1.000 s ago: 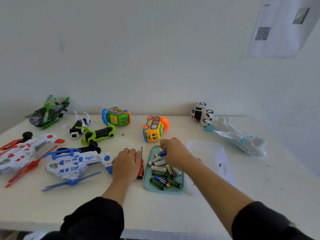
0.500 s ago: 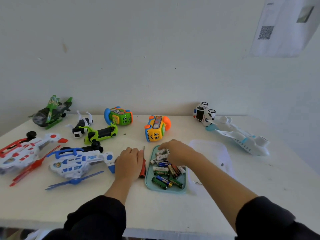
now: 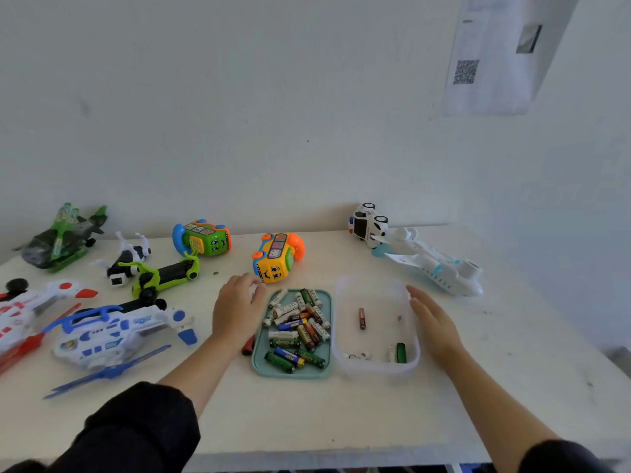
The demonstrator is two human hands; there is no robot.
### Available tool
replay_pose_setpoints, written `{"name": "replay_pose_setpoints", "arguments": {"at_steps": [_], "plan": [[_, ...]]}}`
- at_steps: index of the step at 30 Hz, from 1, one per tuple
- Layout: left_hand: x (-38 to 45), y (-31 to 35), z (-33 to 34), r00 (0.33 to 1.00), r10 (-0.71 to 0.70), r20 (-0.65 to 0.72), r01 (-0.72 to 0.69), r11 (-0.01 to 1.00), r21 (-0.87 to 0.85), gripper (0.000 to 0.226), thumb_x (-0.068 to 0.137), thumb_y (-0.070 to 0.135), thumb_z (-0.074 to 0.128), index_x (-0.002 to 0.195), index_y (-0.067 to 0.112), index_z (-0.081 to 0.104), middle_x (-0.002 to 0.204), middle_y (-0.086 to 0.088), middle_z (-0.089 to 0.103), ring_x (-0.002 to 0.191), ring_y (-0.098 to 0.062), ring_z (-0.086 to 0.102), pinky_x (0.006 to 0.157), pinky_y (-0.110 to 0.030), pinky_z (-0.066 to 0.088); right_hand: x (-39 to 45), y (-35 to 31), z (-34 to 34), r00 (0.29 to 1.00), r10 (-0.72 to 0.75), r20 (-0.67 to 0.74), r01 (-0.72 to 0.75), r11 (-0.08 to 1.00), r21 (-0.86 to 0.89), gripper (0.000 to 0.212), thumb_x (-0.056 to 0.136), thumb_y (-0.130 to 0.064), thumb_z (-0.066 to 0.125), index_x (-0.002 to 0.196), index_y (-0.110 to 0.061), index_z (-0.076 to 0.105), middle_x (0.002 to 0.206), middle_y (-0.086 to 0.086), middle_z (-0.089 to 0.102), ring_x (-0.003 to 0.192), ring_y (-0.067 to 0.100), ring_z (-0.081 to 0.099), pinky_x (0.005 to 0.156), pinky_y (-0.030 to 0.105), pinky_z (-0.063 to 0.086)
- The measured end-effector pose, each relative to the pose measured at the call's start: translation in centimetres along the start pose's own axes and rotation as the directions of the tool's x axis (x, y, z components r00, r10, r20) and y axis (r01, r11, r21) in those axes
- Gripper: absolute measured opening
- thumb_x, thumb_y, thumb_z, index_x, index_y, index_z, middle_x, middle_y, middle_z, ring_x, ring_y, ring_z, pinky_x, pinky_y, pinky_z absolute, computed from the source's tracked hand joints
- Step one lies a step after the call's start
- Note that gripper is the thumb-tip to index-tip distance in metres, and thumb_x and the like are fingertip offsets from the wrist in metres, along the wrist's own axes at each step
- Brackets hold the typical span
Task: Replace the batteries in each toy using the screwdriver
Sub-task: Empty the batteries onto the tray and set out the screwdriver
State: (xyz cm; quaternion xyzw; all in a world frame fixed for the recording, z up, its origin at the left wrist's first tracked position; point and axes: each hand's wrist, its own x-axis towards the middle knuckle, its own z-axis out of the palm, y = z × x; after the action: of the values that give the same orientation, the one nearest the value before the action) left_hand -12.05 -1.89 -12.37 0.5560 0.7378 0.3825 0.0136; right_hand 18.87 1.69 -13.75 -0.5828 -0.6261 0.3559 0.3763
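Batteries [image 3: 296, 327] lie heaped in a teal tray [image 3: 325, 295], which serves as the landmark. They look small, stiff, smooth cylinders, likely light and prone to rolling; I judge a pinch across the middle of one suits best. The heap is too tangled for an exact count, though it runs to well over a dozen. Just right of the tray, touching its side, stands a clear tub [image 3: 341, 353] holding one dark battery [image 3: 362, 318], one green battery [image 3: 401, 352] beside a pale one, and a few small bits too tiny to name.

Left of the tray, the screwdriver [image 3: 249, 345] lies on the surface [image 3: 341, 414], only its red handle end showing under the left hand [image 3: 235, 307]. That hand rests over it with fingers loosely bent; whether its grip closes on the tool I cannot tell. A rigid plastic handle should be taken round its thick part. Right of the tub, the right hand [image 3: 432, 320] is flat and wide, holding nothing, its fingers just beside the tub's wall.

Nine toys show. Behind the tray sit an orange phone toy [image 3: 277, 256] and a green phone toy [image 3: 205, 237]. Far left are a green helicopter [image 3: 61, 238], a dog [image 3: 128, 257], a green scooter [image 3: 164, 274], a blue helicopter [image 3: 116, 331] and a red helicopter [image 3: 30, 305]. Right and behind are a white car [image 3: 367, 225] and a white plane [image 3: 433, 264]. All look like hollow, light plastic with thin rotors and wings likely fragile, so the bodies are the place to hold.
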Motion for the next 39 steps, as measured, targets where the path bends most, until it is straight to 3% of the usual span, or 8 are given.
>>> {"name": "replay_pose_setpoints", "arguments": {"at_steps": [6,9,16,19,25,28,33,39], "plan": [[-1.4,12.8,1.9,0.756,0.457,0.469,-0.521,0.854,0.008,0.028,0.095,0.020,0.045,0.121,0.014,0.055,0.110,-0.006,0.060,0.092,-0.021,0.057,0.073,-0.028,0.042,0.0,0.4,0.2,0.995,-0.098,0.014,0.099,0.986,-0.132,0.036,0.101,-0.035,0.034,0.132,-0.031,0.051,0.123,-0.001,0.058,0.109,0.015,0.047,0.089,0.023,0.028],[-2.1,16.0,5.0,0.654,0.292,0.698,-0.598,0.765,0.239,0.025,0.095,0.017,0.045,0.117,0.007,0.051,0.112,-0.017,0.056,0.101,-0.035,0.055,0.072,-0.035,0.039,0.1,0.3,0.2,0.998,-0.068,0.005,0.068,0.992,-0.102,0.035,0.101,-0.033,0.031,0.120,-0.031,0.061,0.102,-0.006,0.058,0.096,0.011,0.046,0.083,0.023,0.030],[-1.0,16.1,7.4,0.603,0.061,0.796,-0.506,0.800,0.322,0.038,0.089,0.000,0.047,0.127,0.004,0.043,0.116,-0.019,0.048,0.099,-0.034,0.054,0.072,-0.035,0.041,0.7,1.0,-0.1,0.996,-0.084,-0.004,0.083,0.983,-0.161,0.036,0.099,-0.032,0.034,0.104,-0.022,0.069,0.097,0.002,0.066,0.093,0.020,0.055,0.080,0.030,0.039],[-0.3,16.5,6.6,0.547,0.032,0.836,-0.501,0.812,0.297,0.016,0.086,-0.005,0.042,0.079,0.007,0.050,0.072,-0.010,0.041,0.057,-0.021,0.035,0.049,-0.028,0.027,0.8,0.9,-0.1,0.992,-0.127,-0.002,0.124,0.972,-0.200,0.044,0.098,-0.036,0.031,0.097,-0.010,0.067,0.094,0.009,0.065,0.090,0.023,0.055,0.081,0.032,0.041],[-2.9,18.1,5.1,0.337,-0.090,0.937,-0.713,0.626,0.316,0.035,0.087,0.013,0.052,0.056,0.012,0.038,0.057,-0.004,0.035,0.051,-0.018,0.028,0.046,-0.027,0.024,1.3,1.5,0.3,0.984,-0.178,-0.002,0.170,0.944,-0.283,0.053,0.091,-0.043,0.023,0.090,-0.015,0.068,0.088,0.007,0.065,0.086,0.019,0.053,0.079,0.028,0.034],[-3.4,17.7,5.5,0.363,-0.099,0.926,-0.656,0.678,0.330,0.033,0.085,0.006,0.055,0.054,0.009,0.042,0.056,-0.005,0.039,0.050,-0.019,0.032,0.045,-0.026,0.027,1.4,1.5,0.4,0.982,-0.190,-0.011,0.180,0.945,-0.274,0.057,0.087,-0.045,0.020,0.091,-0.015,0.068,0.088,0.006,0.065,0.088,0.020,0.054,0.081,0.028,0.035],[-3.3,18.3,5.8,0.436,-0.121,0.892,-0.147,0.968,0.203,0.020,0.082,0.011,0.047,0.064,0.006,0.052,0.061,-0.011,0.054,0.048,-0.019,0.038,0.047,-0.023,0.030,1.3,1.6,0.2,0.981,-0.191,-0.024,0.179,0.950,-0.255,0.045,0.098,-0.035,0.032,0.091,-0.008,0.068,0.093,0.010,0.065,0.089,0.023,0.055,0.080,0.028,0.036],[-4.9,18.2,7.6,0.426,0.008,0.904,-0.302,0.944,0.134,0.028,0.095,0.018,0.045,0.115,-0.001,0.052,0.110,-0.020,0.060,0.089,-0.030,0.053,0.071,-0.031,0.037,1.2,1.5,0.3,0.981,-0.192,-0.039,0.174,0.947,-0.271,0.044,0.098,-0.029,0.035,0.063,-0.009,0.051,0.073,0.010,0.058,0.074,0.022,0.050,0.068,0.029,0.031]]}}
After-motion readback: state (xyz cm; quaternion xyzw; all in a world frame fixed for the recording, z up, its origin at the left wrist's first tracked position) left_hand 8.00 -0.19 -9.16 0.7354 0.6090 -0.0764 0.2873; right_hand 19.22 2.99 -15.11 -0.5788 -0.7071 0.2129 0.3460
